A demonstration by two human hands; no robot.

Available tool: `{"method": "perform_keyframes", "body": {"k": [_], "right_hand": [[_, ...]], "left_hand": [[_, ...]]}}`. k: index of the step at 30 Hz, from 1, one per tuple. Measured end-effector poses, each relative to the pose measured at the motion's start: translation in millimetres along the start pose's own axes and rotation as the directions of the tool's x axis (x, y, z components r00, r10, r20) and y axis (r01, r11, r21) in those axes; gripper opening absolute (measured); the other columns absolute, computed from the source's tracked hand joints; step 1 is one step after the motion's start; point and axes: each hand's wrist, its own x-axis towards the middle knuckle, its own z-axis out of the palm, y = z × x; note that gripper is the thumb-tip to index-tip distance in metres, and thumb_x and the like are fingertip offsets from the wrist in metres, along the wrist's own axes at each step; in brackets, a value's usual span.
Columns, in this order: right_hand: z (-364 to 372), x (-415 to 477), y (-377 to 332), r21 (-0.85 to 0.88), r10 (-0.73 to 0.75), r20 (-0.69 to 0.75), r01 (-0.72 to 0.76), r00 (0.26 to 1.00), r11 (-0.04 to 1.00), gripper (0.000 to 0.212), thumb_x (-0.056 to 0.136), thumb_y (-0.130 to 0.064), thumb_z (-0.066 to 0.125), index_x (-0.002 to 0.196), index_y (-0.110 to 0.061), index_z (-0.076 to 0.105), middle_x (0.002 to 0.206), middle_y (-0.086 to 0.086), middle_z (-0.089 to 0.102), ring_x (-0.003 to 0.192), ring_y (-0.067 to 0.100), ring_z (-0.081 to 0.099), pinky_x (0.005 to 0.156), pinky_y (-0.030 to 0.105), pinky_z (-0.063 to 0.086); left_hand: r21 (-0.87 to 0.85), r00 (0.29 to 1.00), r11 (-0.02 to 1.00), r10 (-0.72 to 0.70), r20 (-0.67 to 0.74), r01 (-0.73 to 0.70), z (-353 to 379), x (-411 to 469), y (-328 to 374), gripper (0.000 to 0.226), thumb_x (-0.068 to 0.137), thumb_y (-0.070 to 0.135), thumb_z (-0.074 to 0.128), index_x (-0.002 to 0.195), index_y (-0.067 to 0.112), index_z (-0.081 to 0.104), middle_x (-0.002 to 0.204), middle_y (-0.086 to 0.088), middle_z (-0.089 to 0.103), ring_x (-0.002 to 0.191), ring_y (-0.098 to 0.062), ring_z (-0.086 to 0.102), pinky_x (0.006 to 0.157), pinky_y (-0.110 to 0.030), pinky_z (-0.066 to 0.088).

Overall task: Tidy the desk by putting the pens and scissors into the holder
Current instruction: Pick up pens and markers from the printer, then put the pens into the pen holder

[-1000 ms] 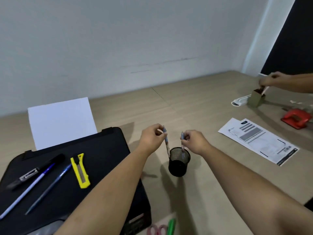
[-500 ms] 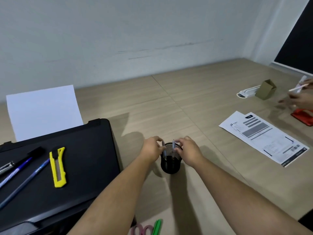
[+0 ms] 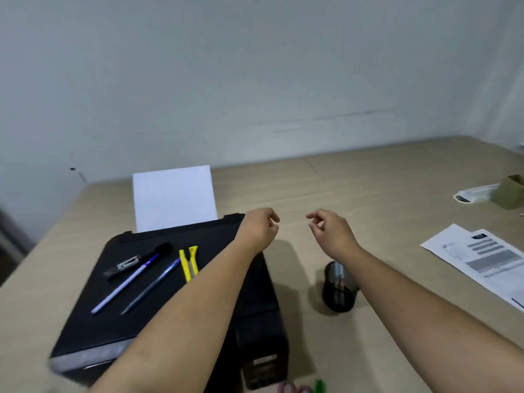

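Note:
The black mesh holder [image 3: 338, 289] stands on the desk under my right forearm, with two pens inside it. My left hand [image 3: 259, 226] hovers over the printer's back right corner and holds nothing, its fingers loosely curled. My right hand [image 3: 330, 232] is raised above and behind the holder, empty, with its fingers apart. On the black printer [image 3: 141, 316] lie a black marker [image 3: 139, 260], a white-and-blue pen [image 3: 124, 283], a dark blue pen [image 3: 151, 285] and a yellow utility knife [image 3: 189, 263]. Pink scissor handles [image 3: 292, 388] and a green pen [image 3: 319, 386] peek in at the bottom edge.
A white sheet [image 3: 174, 198] stands in the printer's feed. A printed document [image 3: 482, 258] lies at the right. A small olive box [image 3: 510, 191] and a white flat object [image 3: 475, 192] sit at the far right. The wall runs along the back of the desk.
Both hands let go of the pens into the holder and rose away from it, empty. The view swung left, so the printer now fills more of the frame.

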Motion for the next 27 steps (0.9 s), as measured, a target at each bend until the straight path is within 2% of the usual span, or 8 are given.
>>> {"method": "perform_keyframes", "body": {"k": [5, 9, 12, 16, 19, 21, 25, 27], "right_hand": [[44.5, -8.5, -99.8, 0.112, -0.178, 0.154, 0.162, 0.972, 0.98, 0.015, 0.087, -0.016, 0.058, 0.098, -0.017, 0.069, 0.082, -0.009, 0.058, 0.062, 0.001, 0.048, 0.066, 0.018, 0.037], [91.8, -29.6, -156.0, 0.112, -0.239, 0.344, 0.213, 0.908, 0.971, 0.016, 0.088, -0.021, 0.058, 0.097, -0.014, 0.07, 0.087, -0.004, 0.063, 0.075, 0.005, 0.055, 0.074, 0.023, 0.043], [121.5, -39.7, -179.0, -0.004, -0.125, 0.392, 0.137, 0.912, 0.991, 0.029, 0.09, -0.033, 0.057, 0.089, -0.007, 0.07, 0.087, 0.006, 0.069, 0.079, 0.021, 0.064, 0.072, 0.032, 0.051], [147.3, -47.6, -198.3, -0.228, 0.03, 0.427, 0.075, 0.904, 0.971, 0.046, 0.078, -0.045, 0.068, 0.06, -0.009, 0.046, 0.061, 0.003, 0.05, 0.052, 0.017, 0.048, 0.048, 0.027, 0.039], [159.7, -52.0, -207.6, -0.349, 0.12, 0.442, 0.048, 0.889, 0.936, 0.039, 0.073, -0.035, 0.076, 0.072, -0.009, 0.047, 0.074, 0.004, 0.055, 0.064, 0.019, 0.055, 0.055, 0.029, 0.044], [162.6, -51.9, -209.5, -0.364, 0.153, 0.421, 0.012, 0.894, 0.931, 0.03, 0.073, -0.024, 0.075, 0.078, -0.01, 0.049, 0.08, 0.005, 0.056, 0.068, 0.021, 0.057, 0.056, 0.028, 0.044], [160.8, -50.3, -202.8, -0.321, 0.225, 0.393, -0.096, 0.892, 0.942, 0.032, 0.072, -0.022, 0.073, 0.065, -0.011, 0.043, 0.067, 0.002, 0.049, 0.055, 0.015, 0.05, 0.043, 0.024, 0.035], [152.8, -46.3, -198.9, -0.226, 0.22, 0.362, -0.143, 0.906, 0.963, 0.034, 0.073, -0.022, 0.072, 0.064, -0.012, 0.041, 0.065, 0.002, 0.048, 0.052, 0.013, 0.046, 0.041, 0.024, 0.033]], "left_hand": [[0.103, 0.981, 0.991, -0.061, -0.183, 0.081, -85.1, -19.6, -45.4, 0.013, 0.081, 0.013, 0.056, 0.084, 0.013, 0.069, 0.08, 0.001, 0.062, 0.078, -0.018, 0.058, 0.071, -0.025, 0.047], [0.149, 0.955, 0.958, -0.214, -0.205, 0.246, -130.1, -53.6, -106.0, 0.01, 0.082, 0.012, 0.057, 0.076, 0.014, 0.064, 0.086, -0.005, 0.068, 0.083, -0.022, 0.062, 0.07, -0.025, 0.045], [0.206, 0.945, 0.923, -0.305, -0.116, 0.324, -142.4, -76.6, -142.1, 0.013, 0.082, 0.015, 0.065, 0.069, 0.015, 0.061, 0.085, -0.007, 0.069, 0.087, -0.022, 0.065, 0.073, -0.028, 0.048], [0.262, 0.931, 0.9, -0.365, 0.021, 0.347, -139.3, -96.6, -166.1, 0.023, 0.078, 0.032, 0.073, 0.082, 0.01, 0.069, 0.089, -0.007, 0.069, 0.082, -0.019, 0.062, 0.071, -0.029, 0.048], [0.303, 0.937, 0.9, -0.346, 0.053, 0.315, -132.5, -101.2, -170.5, 0.03, 0.081, 0.031, 0.071, 0.092, 0.003, 0.069, 0.095, -0.011, 0.07, 0.09, -0.025, 0.065, 0.078, -0.033, 0.053], [0.344, 0.94, 0.89, -0.336, 0.05, 0.3, -130.6, -99.8, -168.5, 0.028, 0.083, 0.026, 0.068, 0.094, 0.0, 0.067, 0.093, -0.013, 0.07, 0.089, -0.028, 0.065, 0.082, -0.037, 0.055], [0.384, 0.931, 0.878, -0.349, 0.107, 0.285, -132.0, -96.0, -163.6, 0.02, 0.079, 0.023, 0.065, 0.069, 0.009, 0.055, 0.068, -0.005, 0.056, 0.069, -0.024, 0.056, 0.067, -0.033, 0.05], [0.323, 0.931, 0.896, -0.352, 0.094, 0.306, -136.5, -90.7, -159.3, 0.02, 0.077, 0.025, 0.066, 0.076, 0.005, 0.061, 0.07, -0.006, 0.059, 0.066, -0.022, 0.056, 0.066, -0.033, 0.052]]}}
